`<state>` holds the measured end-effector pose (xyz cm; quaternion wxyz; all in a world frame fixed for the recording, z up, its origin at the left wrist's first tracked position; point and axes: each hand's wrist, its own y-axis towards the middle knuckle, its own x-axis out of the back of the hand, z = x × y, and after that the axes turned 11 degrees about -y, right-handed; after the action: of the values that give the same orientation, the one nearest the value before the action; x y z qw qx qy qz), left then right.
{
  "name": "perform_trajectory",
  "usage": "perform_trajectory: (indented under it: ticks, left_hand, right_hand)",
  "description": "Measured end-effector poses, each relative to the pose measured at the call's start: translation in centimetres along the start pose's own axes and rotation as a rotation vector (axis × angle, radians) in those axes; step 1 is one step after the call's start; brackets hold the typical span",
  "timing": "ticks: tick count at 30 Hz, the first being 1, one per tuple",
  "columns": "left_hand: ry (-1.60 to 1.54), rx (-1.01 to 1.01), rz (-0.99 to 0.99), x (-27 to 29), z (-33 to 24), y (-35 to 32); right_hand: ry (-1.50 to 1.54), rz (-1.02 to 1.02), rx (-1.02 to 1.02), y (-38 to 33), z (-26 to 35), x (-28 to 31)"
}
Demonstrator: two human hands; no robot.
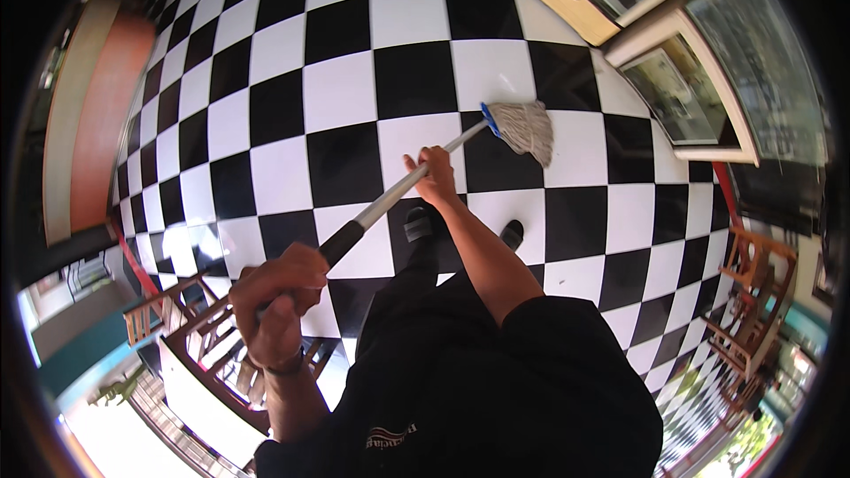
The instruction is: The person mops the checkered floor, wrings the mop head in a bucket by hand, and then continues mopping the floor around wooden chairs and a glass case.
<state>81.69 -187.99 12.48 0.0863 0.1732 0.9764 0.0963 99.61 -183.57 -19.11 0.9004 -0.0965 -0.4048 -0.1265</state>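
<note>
A mop with a grey metal pole (390, 197) slants across the view from lower left to upper right. Its stringy greyish head (524, 128), joined by a blue clamp (491, 119), lies on the checkered floor ahead of me and to the right. My left hand (282, 296) is wrapped round the black grip (342, 243) at the pole's upper end. Farther down the pole, my right hand (431, 173) closes round the bare metal, its thumb side partly showing. Both hands hold the mop at once.
Black and white tiles (340, 88) cover the floor. A glass-fronted cabinet (682, 88) stands at the right, with a wooden chair (753, 301) below it. Wooden chairs (190, 314) and a white table (199, 398) are at lower left. An orange-and-wood counter (97, 124) lines the left.
</note>
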Motion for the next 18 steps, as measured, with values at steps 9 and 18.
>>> perform_trajectory:
  ticks: [9,18]
  left_hand:
    - [0.436,-0.120,-0.518,5.1,-5.6,-7.2]
    - [0.071,-0.176,-0.839,7.6,-7.1,-11.9]
  right_hand:
    - [0.030,0.550,0.476,-2.6,15.6,-9.5]
    - [0.084,0.724,0.529,-8.7,16.3,-9.8]
